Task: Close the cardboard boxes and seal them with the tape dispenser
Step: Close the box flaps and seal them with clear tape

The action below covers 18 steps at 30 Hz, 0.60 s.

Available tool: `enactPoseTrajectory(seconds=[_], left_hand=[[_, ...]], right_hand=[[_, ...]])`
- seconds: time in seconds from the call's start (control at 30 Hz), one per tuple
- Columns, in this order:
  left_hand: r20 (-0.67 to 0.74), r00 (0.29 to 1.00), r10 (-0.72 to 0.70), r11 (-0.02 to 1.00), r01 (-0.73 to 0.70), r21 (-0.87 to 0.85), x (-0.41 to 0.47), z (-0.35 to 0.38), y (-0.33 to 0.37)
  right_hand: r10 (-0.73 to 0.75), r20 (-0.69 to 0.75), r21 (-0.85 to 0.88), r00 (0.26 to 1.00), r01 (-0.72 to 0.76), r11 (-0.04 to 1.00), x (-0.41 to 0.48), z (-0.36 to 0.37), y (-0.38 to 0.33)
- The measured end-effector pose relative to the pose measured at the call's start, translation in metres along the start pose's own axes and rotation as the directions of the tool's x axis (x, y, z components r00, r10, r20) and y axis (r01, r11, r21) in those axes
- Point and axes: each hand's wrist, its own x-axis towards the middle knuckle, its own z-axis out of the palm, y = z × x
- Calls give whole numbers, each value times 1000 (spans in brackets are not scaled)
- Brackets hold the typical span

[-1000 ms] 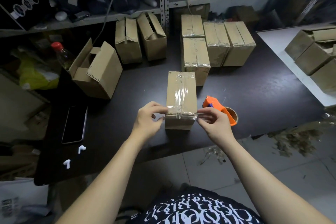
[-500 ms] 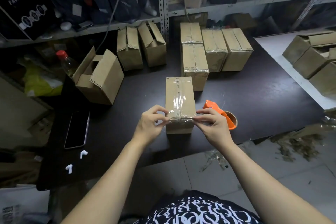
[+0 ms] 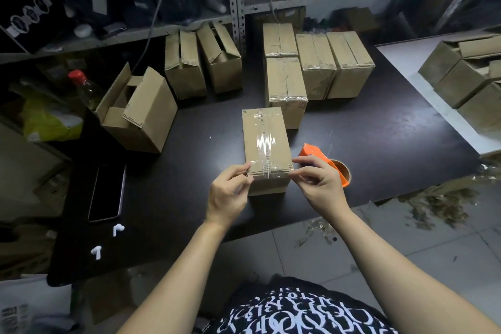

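Left hand: fingers curled, thumb and forefinger pinching the left end of the tape strip at the box's near left corner.
Right hand: mirrored, pinching the strip's right end at the near right corner.
Tape strip: lying crosswise over the near top edge, at right angles to the long tape along the centre seam.
Box: flaps shut, resting on the surface straight ahead between the hands; long axis pointing directly away from the body, short near end touching both hands.
Next move, at a guess: folding each strip end down its own side wall, equal reach for both hands.
Tape dispenser: orange, just right of the box, partly hidden behind the right hand, clearly closer to that one.
Open box: farther back on the left, flaps up, closer to the left hand.
Taped boxes: grouped beyond, centre to right.
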Motion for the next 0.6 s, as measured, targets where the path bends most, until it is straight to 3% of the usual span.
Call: enactPoseTrajectory(seconds=[0.2, 0.27, 0.47, 0.6], left_hand=[[72, 962, 265, 925, -274, 263, 1, -5, -3], [98, 950, 296, 906, -311, 287, 2, -4, -4], [5, 994, 107, 980, -106, 170, 7, -1, 4], [22, 999, 23, 989, -26, 147, 19, 3, 4]], right_hand=[[-104, 33, -110, 994, 107, 988, 2, 1, 0], [-119, 7, -128, 993, 119, 985, 3, 3, -1], [-107, -73, -135, 992, 97, 986, 10, 15, 1], [-69, -13, -60, 998, 68, 996, 14, 12, 5]])
